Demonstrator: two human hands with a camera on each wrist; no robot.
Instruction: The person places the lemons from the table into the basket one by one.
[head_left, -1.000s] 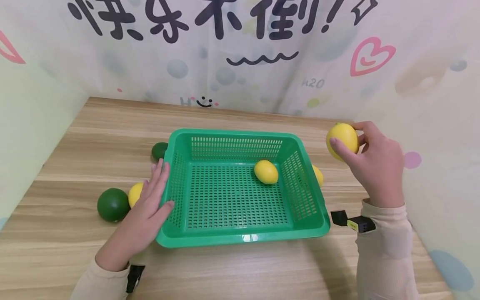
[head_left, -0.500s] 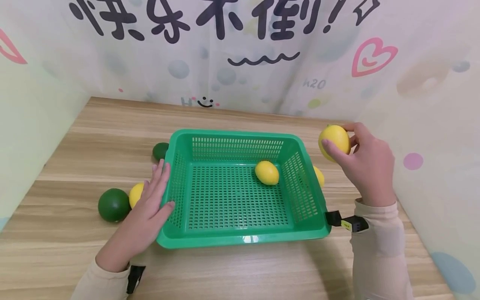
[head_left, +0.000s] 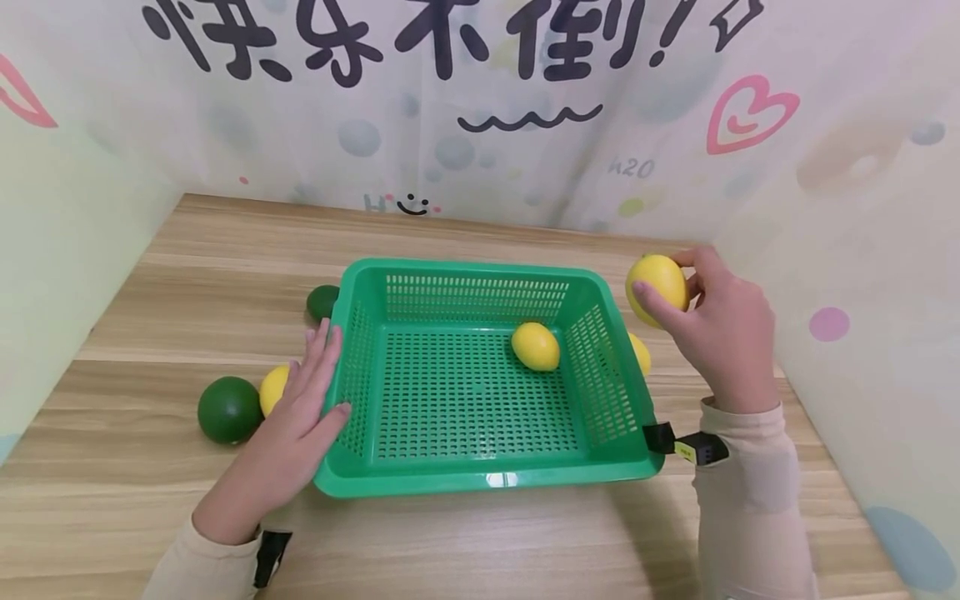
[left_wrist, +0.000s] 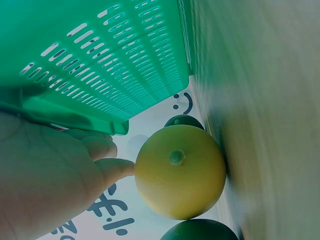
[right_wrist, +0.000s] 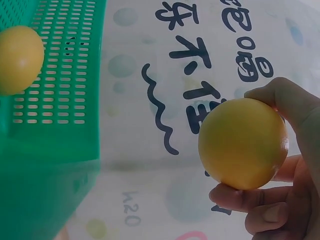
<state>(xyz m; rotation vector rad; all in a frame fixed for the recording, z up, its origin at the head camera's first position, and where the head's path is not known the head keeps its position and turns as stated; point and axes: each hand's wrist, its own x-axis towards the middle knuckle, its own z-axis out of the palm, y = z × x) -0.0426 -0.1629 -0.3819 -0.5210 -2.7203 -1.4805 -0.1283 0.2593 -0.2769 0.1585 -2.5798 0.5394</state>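
Observation:
In the head view a green plastic basket (head_left: 480, 482) with slotted walls stands on the wooden table. One lemon (head_left: 536, 347) lies inside, toward the right. My left hand (head_left: 288, 429) rests on the basket's left rim with its fingers straight. Beyond the right rim and above the table, my right hand (head_left: 727, 337) grips another lemon (head_left: 657, 288) between thumb and fingers. The right wrist view also shows this held lemon (right_wrist: 243, 144), apart from the basket. Close by my left hand, a yellow fruit (left_wrist: 180, 172) touches or nearly touches a finger in the left wrist view.
Left of the basket lie a round dark green fruit (head_left: 229, 409) and a smaller dark green one (head_left: 322, 303), partly hidden by the rim. A further yellow fruit (head_left: 640, 355) shows outside the right wall. A printed cloth (head_left: 517, 158) hangs behind the table (head_left: 480, 550).
My right hand has moved left and slightly down with the lemon, closer to the basket's right rim. The left hand stays on the left rim.

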